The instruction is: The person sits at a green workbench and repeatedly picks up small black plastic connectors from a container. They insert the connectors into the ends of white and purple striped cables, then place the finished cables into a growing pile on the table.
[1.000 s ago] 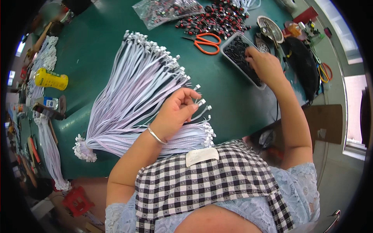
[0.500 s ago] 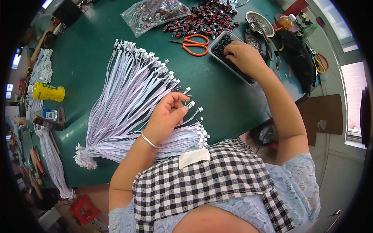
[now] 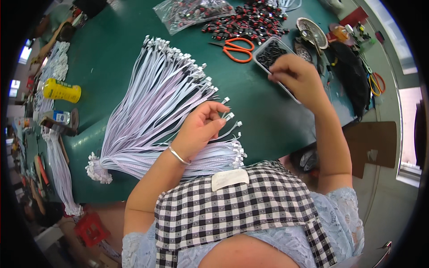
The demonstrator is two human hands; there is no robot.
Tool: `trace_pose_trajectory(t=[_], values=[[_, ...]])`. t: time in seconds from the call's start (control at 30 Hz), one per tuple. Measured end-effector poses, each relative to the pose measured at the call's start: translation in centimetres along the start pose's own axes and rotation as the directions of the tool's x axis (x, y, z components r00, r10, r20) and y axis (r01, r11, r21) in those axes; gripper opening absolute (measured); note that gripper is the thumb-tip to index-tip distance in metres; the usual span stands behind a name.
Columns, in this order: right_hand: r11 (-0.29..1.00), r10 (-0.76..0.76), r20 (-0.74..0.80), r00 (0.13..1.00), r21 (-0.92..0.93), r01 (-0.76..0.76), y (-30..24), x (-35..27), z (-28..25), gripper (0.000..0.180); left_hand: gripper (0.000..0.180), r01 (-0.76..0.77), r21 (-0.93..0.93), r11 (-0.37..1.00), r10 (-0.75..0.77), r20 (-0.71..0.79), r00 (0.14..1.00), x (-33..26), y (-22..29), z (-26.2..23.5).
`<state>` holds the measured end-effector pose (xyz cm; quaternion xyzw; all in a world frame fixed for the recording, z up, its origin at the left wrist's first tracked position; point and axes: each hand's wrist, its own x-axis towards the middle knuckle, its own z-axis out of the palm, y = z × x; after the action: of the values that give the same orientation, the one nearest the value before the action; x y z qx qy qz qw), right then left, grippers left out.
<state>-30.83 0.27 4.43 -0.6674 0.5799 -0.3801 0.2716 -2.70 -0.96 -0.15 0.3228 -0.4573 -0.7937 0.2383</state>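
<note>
A bundle of white and pale-lilac flat cables fans across the green table, with small white connectors at both ends. My left hand rests over the fan, its thumb and forefinger closed on one cable near its white connector. To the right, my right hand is over the near side of a clear plastic box of small black parts. Its fingers are pressed together; whatever is between them is hidden.
Orange-handled scissors lie left of the box. Behind them are a heap of black-and-red parts and a clear bag. A metal dish stands at the right. A yellow bottle and another cable bundle are on the left.
My right hand has lifted out of the black parts and drawn back toward the box's near rim. The left hand keeps its pinch. The whole view has shifted slightly.
</note>
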Motion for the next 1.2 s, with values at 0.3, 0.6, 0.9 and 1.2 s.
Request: trace_pose_trajectory(t=[0.3, 0.6, 0.9, 1.2], values=[[0.792, 0.281, 0.148, 0.948, 0.522, -0.316, -2.5, -3.6, 7.8, 0.012, 0.021, 0.050, 0.007, 0.999, -0.050, 0.000, 0.999, 0.0, 0.0, -0.2], [0.860, 0.270, 0.103, 0.957, 0.421, -0.288, -2.4, -3.8, 8.6, 0.011, 0.019, 0.072, -0.041, 0.997, -0.072, 0.005, 0.997, 0.1, 0.0, -0.4], [0.861, 0.260, 0.118, 0.959, 0.421, -0.285, -2.0, -3.9, 9.0, 0.011, 0.018, 0.056, -0.084, 0.995, -0.055, 0.022, 0.998, 0.0, -0.1, -0.6], [0.835, 0.237, 0.109, 0.965, 0.486, -0.260, -2.3, -3.9, 9.3, 0.010, 0.017, 0.048, -0.080, 0.996, -0.047, 0.015, 0.999, 0.0, -0.1, -0.5]])
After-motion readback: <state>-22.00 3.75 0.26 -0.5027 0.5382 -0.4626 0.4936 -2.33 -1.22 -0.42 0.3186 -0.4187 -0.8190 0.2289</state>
